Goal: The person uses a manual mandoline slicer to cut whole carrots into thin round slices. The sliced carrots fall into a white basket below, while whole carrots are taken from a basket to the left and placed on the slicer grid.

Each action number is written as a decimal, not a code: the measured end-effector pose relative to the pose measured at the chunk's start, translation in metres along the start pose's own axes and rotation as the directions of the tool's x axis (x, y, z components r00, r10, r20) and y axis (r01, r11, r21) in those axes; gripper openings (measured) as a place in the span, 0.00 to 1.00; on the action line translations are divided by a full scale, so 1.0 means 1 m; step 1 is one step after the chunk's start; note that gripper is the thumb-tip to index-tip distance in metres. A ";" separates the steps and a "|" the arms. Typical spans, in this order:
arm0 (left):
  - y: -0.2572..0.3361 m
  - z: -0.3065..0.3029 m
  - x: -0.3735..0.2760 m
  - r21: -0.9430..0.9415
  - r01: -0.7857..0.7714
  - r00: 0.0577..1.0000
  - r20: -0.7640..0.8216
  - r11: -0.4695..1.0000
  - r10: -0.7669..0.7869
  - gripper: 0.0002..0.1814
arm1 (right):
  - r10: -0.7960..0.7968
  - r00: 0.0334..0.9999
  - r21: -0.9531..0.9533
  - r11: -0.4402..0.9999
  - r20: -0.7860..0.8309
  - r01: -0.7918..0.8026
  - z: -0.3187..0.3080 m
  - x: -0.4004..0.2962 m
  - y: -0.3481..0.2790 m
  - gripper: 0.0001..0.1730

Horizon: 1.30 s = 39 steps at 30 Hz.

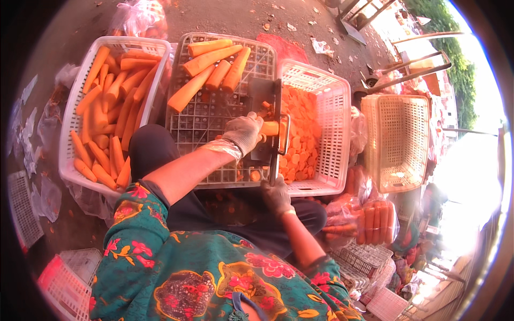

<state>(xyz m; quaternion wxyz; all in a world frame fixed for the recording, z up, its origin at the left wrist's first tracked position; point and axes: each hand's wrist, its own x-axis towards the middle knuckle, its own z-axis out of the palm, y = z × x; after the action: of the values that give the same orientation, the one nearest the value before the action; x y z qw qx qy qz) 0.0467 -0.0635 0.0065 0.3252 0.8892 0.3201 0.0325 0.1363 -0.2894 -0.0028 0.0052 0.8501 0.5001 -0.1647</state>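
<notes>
My left hand, in a dirty knit glove with plastic at the wrist, grips a peeled carrot whose end meets the cutter. The lower end of the long metal blade is in my right hand, also gloved. This cutter stands on an upturned plastic crate, which also bears several peeled carrots at its far side. Right of the blade, a white basket holds many round carrot slices. A small carrot piece lies near the cutter's base.
At the left, a white basket is full of peeled carrots. An empty yellowish basket stands at the right. Bagged carrots lie below it, near stacked crates. Behind is a hand cart.
</notes>
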 end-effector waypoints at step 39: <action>-0.006 0.041 0.012 -0.025 -0.094 0.977 -0.192 0.995 0.088 0.16 | 0.277 0.902 0.781 0.455 0.331 -0.427 -0.024 0.011 -0.031 0.12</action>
<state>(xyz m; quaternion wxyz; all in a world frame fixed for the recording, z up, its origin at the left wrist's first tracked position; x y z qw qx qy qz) 0.0636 -0.0759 -0.0307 0.3063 0.8901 0.3081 0.1378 0.1215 -0.2604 0.0217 -0.3296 0.8153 0.1695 -0.4448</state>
